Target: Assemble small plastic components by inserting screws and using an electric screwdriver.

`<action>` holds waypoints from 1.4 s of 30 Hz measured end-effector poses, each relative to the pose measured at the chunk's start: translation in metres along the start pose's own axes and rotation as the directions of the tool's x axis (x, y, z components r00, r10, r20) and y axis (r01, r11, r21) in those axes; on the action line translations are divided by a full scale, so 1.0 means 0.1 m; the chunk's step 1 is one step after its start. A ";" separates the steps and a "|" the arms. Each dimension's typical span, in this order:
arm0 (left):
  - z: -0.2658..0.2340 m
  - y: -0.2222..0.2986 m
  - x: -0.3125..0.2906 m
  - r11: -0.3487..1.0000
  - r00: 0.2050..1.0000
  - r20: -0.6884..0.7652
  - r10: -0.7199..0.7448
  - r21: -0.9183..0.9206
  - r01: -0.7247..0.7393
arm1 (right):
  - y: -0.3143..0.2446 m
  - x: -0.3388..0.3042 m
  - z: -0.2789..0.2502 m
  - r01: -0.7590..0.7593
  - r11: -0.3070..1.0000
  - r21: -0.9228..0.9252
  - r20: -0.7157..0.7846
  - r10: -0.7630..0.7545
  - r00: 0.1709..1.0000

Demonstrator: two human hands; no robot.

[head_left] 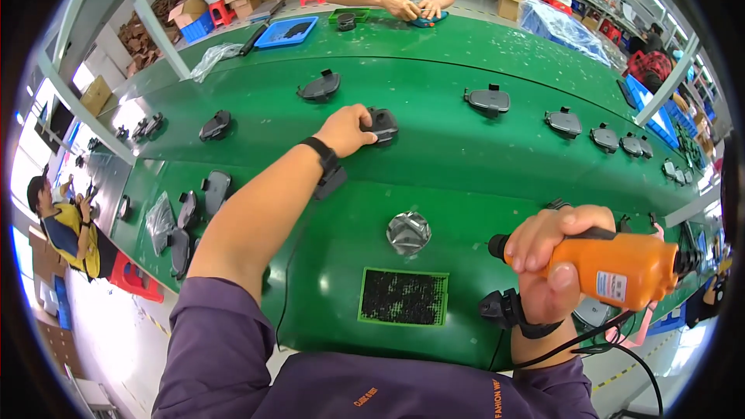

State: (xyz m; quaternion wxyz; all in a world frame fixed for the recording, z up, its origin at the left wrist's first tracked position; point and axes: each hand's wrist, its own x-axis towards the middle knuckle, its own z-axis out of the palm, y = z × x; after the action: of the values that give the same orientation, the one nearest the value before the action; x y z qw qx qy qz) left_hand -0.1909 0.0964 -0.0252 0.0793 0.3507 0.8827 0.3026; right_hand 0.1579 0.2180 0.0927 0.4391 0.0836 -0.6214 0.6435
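Note:
My left hand (347, 129) reaches forward to the far strip of the green bench. Its thumb and fingers are closed on the near-left side of a dark grey phone holder (383, 126). My right hand (552, 252) is wrapped round an orange electric screwdriver (625, 265), raised over the right side of the bench with its black tip pointing left. A black cable runs down from the tool. Between my arms lies a shallow green tray (362, 295) of small black pieces, probably screws. Just beyond it sits a crumpled silver foil piece (408, 233).
Other phone holders (487, 99) stand in a row along the far strip, with several more (218, 191) at the left. A clear plastic bag (161, 223) lies beside those. Opposite, a co-worker's hands (415, 8) handle a small teal item near a blue tray (268, 41).

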 end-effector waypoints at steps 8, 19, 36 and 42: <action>-0.48 -1.19 0.82 0.952 0.938 -0.347 0.012 0.292 0.095 | 0.16 0.06 -0.04 -0.029 0.999 -0.021 0.005 0.029 1.000; -0.62 -1.25 0.75 0.884 0.988 -0.120 -0.102 0.444 0.145 | 0.31 0.06 -0.08 -0.088 0.995 -0.056 0.003 0.088 0.996; -0.34 0.90 -1.53 0.631 0.926 0.374 -0.049 -0.708 0.319 | -0.01 0.05 -0.16 0.024 0.999 -0.023 0.092 -0.022 0.996; 0.11 0.71 -1.74 0.627 0.875 0.480 -0.063 -0.663 0.409 | -0.09 0.00 -0.15 0.016 1.000 -0.008 0.129 -0.015 0.992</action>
State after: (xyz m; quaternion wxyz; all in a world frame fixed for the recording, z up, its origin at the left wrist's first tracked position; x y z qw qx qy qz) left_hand -0.0175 0.0266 -0.0047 0.4399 0.2200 0.6805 0.5431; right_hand 0.1705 0.2293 0.0959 0.4035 0.1277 -0.6505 0.6306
